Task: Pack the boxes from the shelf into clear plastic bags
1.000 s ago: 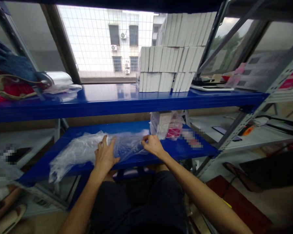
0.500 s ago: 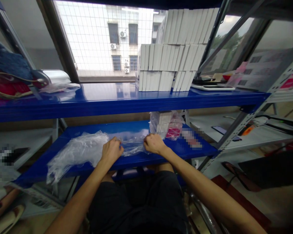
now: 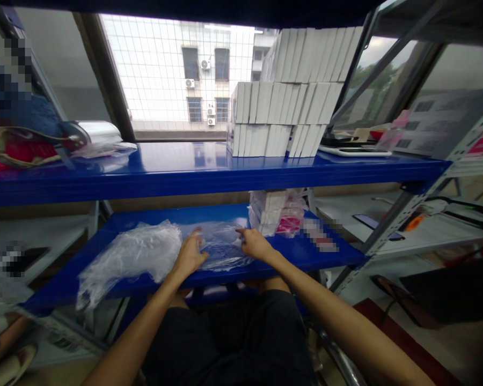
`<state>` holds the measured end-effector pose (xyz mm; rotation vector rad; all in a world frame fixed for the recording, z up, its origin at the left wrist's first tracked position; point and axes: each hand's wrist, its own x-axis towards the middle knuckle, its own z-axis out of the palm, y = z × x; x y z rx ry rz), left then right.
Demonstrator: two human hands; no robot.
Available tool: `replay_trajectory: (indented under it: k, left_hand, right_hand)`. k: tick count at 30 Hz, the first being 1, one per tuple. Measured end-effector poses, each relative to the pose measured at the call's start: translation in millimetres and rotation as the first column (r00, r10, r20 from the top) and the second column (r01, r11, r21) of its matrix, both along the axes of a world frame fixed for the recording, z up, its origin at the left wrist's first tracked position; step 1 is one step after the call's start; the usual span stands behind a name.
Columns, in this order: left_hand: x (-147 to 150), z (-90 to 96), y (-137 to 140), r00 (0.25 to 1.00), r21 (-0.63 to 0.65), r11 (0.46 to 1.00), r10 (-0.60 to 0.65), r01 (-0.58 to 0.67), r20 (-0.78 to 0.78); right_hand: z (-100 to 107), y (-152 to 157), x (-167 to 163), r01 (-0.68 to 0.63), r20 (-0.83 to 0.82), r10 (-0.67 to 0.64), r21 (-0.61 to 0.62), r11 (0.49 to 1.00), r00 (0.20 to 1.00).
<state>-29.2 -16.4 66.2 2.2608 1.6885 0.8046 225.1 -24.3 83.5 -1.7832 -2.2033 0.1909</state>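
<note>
A clear plastic bag point(image 3: 221, 246) lies spread on the lower blue shelf between my hands. My left hand point(image 3: 191, 253) is at its left edge, fingers apart and slightly blurred, gripping nothing that I can see. At the right edge is my right hand point(image 3: 256, 245), its index finger stretched out over the film and the other fingers partly hidden. Left of my left hand sits a heap of clear plastic bags point(image 3: 132, 249), its end drooping over the shelf's front edge. Just behind my right hand stand wrapped white boxes point(image 3: 269, 212).
A pink packet point(image 3: 288, 224) lies beside the wrapped boxes. On the upper blue shelf point(image 3: 193, 179) rise stacked white boxes point(image 3: 282, 104), with a white roll point(image 3: 100, 131) at left. A phone point(image 3: 376, 226) rests on the grey shelf to the right.
The bag, bunched and stretched between my closed hands before, now lies wider and flatter. My fingers have opened away from it. The view has tilted slightly upward.
</note>
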Motion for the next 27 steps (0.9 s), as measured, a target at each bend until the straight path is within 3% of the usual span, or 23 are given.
replay_trajectory:
  k: [3,5,9,13,18,22,25,27]
  left_hand:
    - [6,0.7,0,1.0,0.098,0.995,-0.015,0.016,-0.009]
    - [6,4.7,-4,0.995,0.102,0.994,-0.02,0.031,-0.098]
    - [1,16.0,-16,0.95,-0.087,0.996,-0.003,-0.026,-0.313]
    - [-1,23.3,-19,0.91,-0.22,0.972,-0.021,-0.078,-0.414]
    - [2,21.7,-1,0.895,-0.25,0.961,-0.005,-0.119,-0.446]
    - [1,23.4,13,0.889,-0.282,0.957,-0.071,-0.067,-0.452]
    - [3,32.3,14,0.904,-0.086,0.986,-0.162,0.139,-0.396]
    - [7,37.7,11,0.909,0.132,0.946,-0.239,0.298,-0.341]
  right_hand:
    - [-5,6,-7,0.03,-0.044,-0.028,0.047,0.998,0.999]
    - [-6,8,-7,0.003,-0.061,0.0,0.055,0.998,0.998]
    - [0,7,2,-0.153,0.019,0.154,-0.04,0.987,0.988]
    - [10,4,8,-0.223,0.147,0.237,-0.105,0.969,0.96]
    - [16,11,4,-0.073,0.369,0.152,-0.22,0.973,0.917]
    - [21,23,7,-0.009,0.365,0.123,-0.299,0.954,0.923]
    - [34,28,11,-0.128,0.314,0.221,-0.293,0.948,0.923]
    - [43,28,11,-0.278,0.257,0.322,-0.191,0.941,0.911]
